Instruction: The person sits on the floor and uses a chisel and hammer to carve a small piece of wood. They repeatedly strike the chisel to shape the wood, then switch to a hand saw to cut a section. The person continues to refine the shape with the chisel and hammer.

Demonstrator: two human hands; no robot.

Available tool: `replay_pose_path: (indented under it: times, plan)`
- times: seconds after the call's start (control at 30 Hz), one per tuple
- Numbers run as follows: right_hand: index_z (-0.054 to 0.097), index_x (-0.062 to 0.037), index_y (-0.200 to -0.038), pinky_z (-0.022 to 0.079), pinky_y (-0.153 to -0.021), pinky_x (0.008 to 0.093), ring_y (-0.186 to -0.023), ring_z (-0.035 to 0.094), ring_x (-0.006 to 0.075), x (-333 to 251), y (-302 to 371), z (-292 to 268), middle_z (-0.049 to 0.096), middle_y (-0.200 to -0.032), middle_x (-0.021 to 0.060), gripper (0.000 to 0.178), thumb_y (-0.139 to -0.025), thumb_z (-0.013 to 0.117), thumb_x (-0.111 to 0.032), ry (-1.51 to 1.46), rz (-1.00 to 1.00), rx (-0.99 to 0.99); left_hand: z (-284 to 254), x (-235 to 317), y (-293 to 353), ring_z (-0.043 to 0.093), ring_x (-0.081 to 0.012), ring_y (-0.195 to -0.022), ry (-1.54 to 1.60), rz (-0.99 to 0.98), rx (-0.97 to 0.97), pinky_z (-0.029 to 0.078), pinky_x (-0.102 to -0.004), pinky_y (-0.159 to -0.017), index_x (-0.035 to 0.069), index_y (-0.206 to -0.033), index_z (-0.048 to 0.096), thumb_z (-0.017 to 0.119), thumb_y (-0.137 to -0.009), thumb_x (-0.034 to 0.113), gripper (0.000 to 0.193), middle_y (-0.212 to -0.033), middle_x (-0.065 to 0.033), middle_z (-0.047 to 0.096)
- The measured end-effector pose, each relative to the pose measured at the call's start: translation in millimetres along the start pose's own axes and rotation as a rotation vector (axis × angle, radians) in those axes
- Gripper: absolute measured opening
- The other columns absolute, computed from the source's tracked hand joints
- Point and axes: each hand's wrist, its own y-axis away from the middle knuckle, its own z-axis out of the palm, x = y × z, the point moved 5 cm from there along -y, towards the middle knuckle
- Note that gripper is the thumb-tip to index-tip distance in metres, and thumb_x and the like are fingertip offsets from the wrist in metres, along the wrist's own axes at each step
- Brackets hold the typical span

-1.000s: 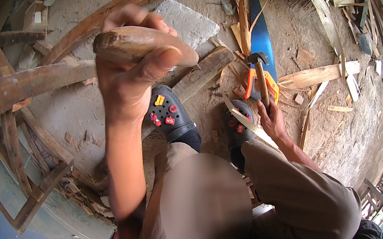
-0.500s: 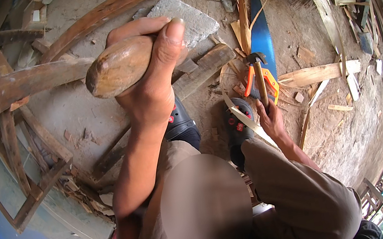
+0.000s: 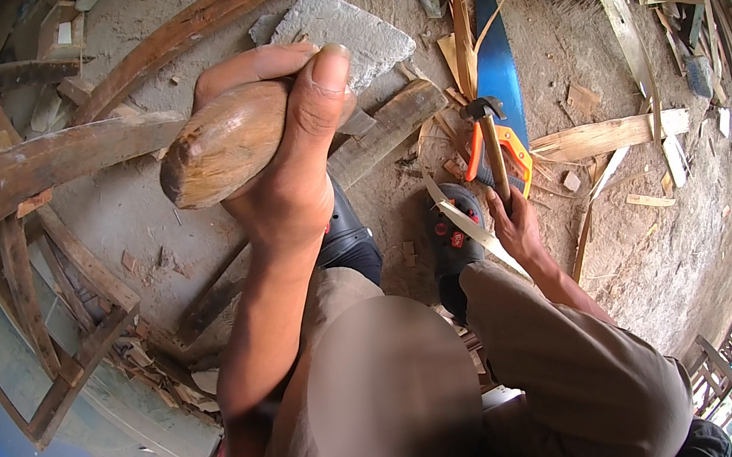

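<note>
The left hand (image 3: 293,168) grips a rounded wooden piece (image 3: 222,151) raised above the floor (image 3: 132,219), its blunt end jutting past the fist, with room leftward toward a wooden frame (image 3: 106,352). The right hand (image 3: 518,227) is wrapped round a hammer (image 3: 496,153), overlapping the blue saw (image 3: 496,52) at its left edge.

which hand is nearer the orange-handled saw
Right. The right hand, gripping a hammer, is close by the orange handle of the saw; the left hand, holding a wooden piece, is well to the saw's left.
</note>
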Motion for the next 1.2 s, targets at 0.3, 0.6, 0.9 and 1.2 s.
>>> replay_pose_path:
  times: [0.3,0.6,0.9,1.2]
  plan:
    - [0.058,0.0027,-0.090,0.044,-0.057,0.0406,-0.057,0.054,0.0235,0.7,-0.2,0.7,0.056,-0.063,0.0141,0.046,-0.098,0.057,-0.043,-0.007,0.000,-0.005,-2.4,-2.0,0.3,0.062,-0.0102,-0.066,0.006,0.016,0.031,0.050,-0.0228,-0.063,-0.001,-0.101,0.058,0.075,-0.087,0.010,0.024,-0.081,-0.0053,0.064]
    - [0.058,0.0025,-0.091,0.043,-0.057,0.0401,-0.057,0.053,0.0217,4.2,-0.9,1.5,0.055,-0.063,0.0133,0.046,-0.098,0.058,-0.043,-0.008,0.006,-0.003,-3.0,-4.2,-1.1,0.062,-0.0108,-0.066,-0.010,0.024,0.034,0.049,-0.0234,-0.064,0.000,-0.100,0.058,0.075,-0.088,0.010,0.023,-0.080,-0.0054,0.065]
    - [0.057,0.0024,-0.090,0.043,-0.057,0.0397,-0.058,0.051,0.0205,1.3,-0.1,1.6,0.054,-0.063,0.0125,0.046,-0.098,0.057,-0.043,-0.012,-0.008,-0.012,2.4,1.5,2.5,0.060,-0.0159,-0.072,-0.079,-0.018,-0.015,0.052,-0.0357,-0.075,0.000,-0.103,0.053,0.065,-0.091,0.004,0.018,-0.082,-0.0099,0.062]
    - [0.057,0.0022,-0.089,0.042,-0.056,0.0409,-0.057,0.051,0.0235,6.7,-2.0,3.0,0.053,-0.062,0.0140,0.045,-0.098,0.057,-0.042,0.013,-0.001,-0.014,3.2,3.6,2.9,0.060,-0.0189,-0.076,-0.114,-0.009,-0.051,0.053,-0.0418,-0.082,-0.001,-0.105,0.050,0.061,-0.093,0.001,0.016,-0.084,-0.0125,0.061]
